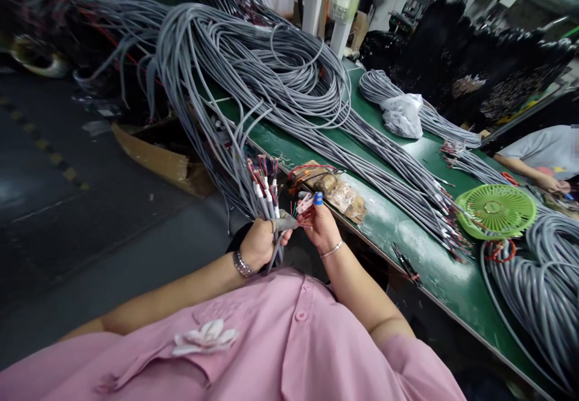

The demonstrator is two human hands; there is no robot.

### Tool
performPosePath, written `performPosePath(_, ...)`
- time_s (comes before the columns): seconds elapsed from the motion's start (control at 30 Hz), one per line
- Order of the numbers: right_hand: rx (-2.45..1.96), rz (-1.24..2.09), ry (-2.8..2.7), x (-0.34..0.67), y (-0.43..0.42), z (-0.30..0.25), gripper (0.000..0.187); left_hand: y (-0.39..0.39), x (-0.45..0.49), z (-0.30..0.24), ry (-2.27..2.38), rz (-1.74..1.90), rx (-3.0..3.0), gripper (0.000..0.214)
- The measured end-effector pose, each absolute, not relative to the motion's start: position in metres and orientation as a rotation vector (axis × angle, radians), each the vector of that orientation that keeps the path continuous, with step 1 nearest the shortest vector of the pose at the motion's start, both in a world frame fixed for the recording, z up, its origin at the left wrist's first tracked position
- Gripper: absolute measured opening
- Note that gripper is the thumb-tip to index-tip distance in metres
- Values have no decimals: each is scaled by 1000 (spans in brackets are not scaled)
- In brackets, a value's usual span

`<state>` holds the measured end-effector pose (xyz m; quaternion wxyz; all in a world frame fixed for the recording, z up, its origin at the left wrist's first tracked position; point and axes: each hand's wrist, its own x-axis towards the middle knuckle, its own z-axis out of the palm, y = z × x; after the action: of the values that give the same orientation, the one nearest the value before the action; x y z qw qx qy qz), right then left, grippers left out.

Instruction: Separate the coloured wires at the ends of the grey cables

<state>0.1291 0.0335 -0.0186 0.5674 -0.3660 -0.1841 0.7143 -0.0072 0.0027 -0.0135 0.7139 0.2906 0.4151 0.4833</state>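
My left hand (259,243) is closed around a bundle of grey cables (268,208) in front of my body. Their stripped ends stand upward, with white sleeves and thin coloured wires (263,169). A worn grey cover wraps a finger of this hand, beside one cable end whose fine wires (304,225) point right. My right hand (320,227), close beside it, has a blue cover (318,198) on the thumb. Thumb and fingers pinch a small pink-and-white piece (304,202); its exact kind is unclear.
A green-topped table (425,280) runs diagonally, bearing long coils of grey cable (253,57). Cardboard and tape (346,196), black-handled tweezers or cutters (407,264) and a green fan (495,211) lie along it. A cardboard box (158,157) stands left below. Another person's hand (552,184) is at right.
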Motion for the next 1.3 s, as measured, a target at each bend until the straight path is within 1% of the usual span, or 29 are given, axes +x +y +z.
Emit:
performPosePath(0.07,-872,1628,-400,127,34,-17,37,2,-6,-16,945,1050,681,14)
performPosePath(0.17,-890,1598,-387,125,34,-17,37,0,-6,-20,949,1044,735,17)
performPosePath(0.3,-881,1670,-395,127,31,-17,45,-3,-10,-18,917,1062,770,21)
performPosePath(0.4,-860,1729,-395,131,30,-16,48,-6,-14,-12,918,1074,739,18)
performPosePath(0.47,-862,1751,-418,134,29,-14,46,-10,-17,-8,931,1073,709,16)
performPosePath(0.63,-877,1720,-477,137,23,-11,34,-18,-21,-9,955,1106,643,15)
performPosePath(0.83,-822,1724,-493,132,19,-10,32,-16,-16,-9,979,1133,607,14)
performPosePath(1.03,-819,1748,-382,130,21,-11,32,-10,-7,-6,985,1188,554,15)
performPosePath(1.3,-850,1709,-277,127,25,-12,23,-9,0,-17,1031,1188,545,15)
